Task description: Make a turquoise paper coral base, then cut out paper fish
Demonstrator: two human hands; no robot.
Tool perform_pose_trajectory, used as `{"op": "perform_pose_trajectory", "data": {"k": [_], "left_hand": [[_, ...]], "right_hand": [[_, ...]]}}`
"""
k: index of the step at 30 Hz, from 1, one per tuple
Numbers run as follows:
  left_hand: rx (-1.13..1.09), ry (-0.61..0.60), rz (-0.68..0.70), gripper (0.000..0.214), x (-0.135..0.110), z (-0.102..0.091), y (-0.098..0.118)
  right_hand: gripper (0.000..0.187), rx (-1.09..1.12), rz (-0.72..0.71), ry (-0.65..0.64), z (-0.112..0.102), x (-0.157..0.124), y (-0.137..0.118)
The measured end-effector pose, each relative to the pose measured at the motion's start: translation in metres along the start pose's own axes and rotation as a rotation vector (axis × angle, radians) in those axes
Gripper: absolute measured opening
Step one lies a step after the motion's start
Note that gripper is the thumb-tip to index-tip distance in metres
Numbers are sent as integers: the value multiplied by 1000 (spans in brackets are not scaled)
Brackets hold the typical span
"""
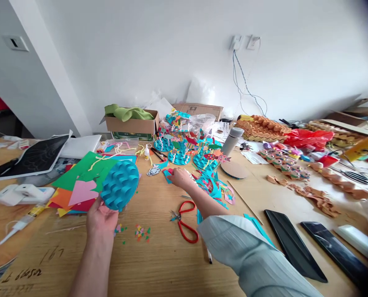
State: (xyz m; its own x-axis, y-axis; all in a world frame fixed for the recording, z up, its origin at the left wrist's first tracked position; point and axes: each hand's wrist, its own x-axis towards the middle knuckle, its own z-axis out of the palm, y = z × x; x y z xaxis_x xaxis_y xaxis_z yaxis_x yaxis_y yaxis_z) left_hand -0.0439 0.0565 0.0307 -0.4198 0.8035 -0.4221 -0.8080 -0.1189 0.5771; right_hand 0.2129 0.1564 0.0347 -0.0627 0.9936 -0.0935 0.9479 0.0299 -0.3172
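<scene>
1. Turquoise scalloped paper disc (120,185) at ten o'clock, cradled from beneath by left hand (102,218), fingers spread for steady support.
2. Right hand (180,177) at twelve o'clock, narrowed onto teal paper scraps (168,175), grip unclear; red-handled scissors (184,222) lie nearby.

White wall (159,49) runs along the far side, with a double socket plate (242,42) high up and dark cables (244,78) hanging from it. White pillar (48,70) at left carries a small wall plate (16,43). Long wooden counter (159,268) below. Light soft, even.
</scene>
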Motion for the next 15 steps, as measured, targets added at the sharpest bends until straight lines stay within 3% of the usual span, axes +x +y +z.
{"op": "perform_pose_trajectory", "data": {"k": [5,9,15], "left_hand": [[25,-41,-13,31,4,-3,-1],[-6,-30,-68,34,6,-4,-4],[-5,-155,-48,36,7,-7,-7]], "right_hand": [[55,-105,125,-39,10,19,-8],[53,-124,151,-77,13,24,-9],[52,-86,197,-101,13,25,-9]]}}
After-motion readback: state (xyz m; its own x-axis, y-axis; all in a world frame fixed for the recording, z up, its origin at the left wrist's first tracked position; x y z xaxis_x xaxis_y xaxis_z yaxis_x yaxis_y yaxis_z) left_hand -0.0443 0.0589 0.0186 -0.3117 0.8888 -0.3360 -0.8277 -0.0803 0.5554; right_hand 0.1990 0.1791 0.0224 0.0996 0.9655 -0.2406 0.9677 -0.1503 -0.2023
